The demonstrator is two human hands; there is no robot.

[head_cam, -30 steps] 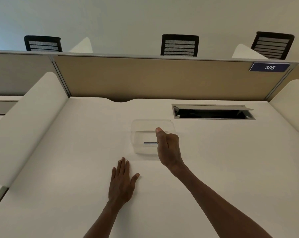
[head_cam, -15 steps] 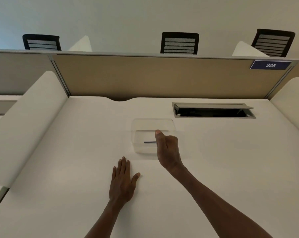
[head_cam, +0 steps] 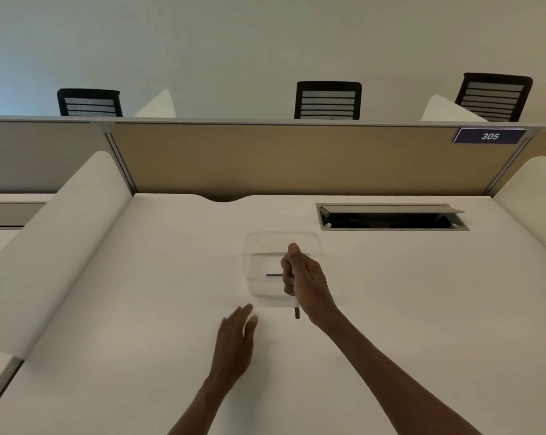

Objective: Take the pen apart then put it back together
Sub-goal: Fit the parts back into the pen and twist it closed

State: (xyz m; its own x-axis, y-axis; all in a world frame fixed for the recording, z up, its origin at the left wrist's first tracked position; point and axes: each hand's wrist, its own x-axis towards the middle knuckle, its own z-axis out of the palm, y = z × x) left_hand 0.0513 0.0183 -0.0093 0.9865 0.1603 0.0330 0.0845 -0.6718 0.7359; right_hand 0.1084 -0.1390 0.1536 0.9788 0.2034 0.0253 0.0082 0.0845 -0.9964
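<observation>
A clear plastic container [head_cam: 265, 246] stands on the white desk [head_cam: 139, 309]. Inside it lies a thin dark pen [head_cam: 273, 275], partly hidden by my right hand. My right hand [head_cam: 306, 282] is over the container's right side, closed on another pen [head_cam: 296, 311] whose dark end sticks out below the fist toward me. My left hand [head_cam: 235, 343] is just above the desk in front of the container, fingers apart, holding nothing.
An open cable hatch [head_cam: 391, 219] is set into the desk at the back right. A tan partition [head_cam: 296, 158] closes the far edge, with white curved side dividers [head_cam: 61, 230] left and right. Black chairs stand beyond.
My right hand has lifted out of the container with a pen in it. My left hand has risen off the desk and moved toward the right hand.
</observation>
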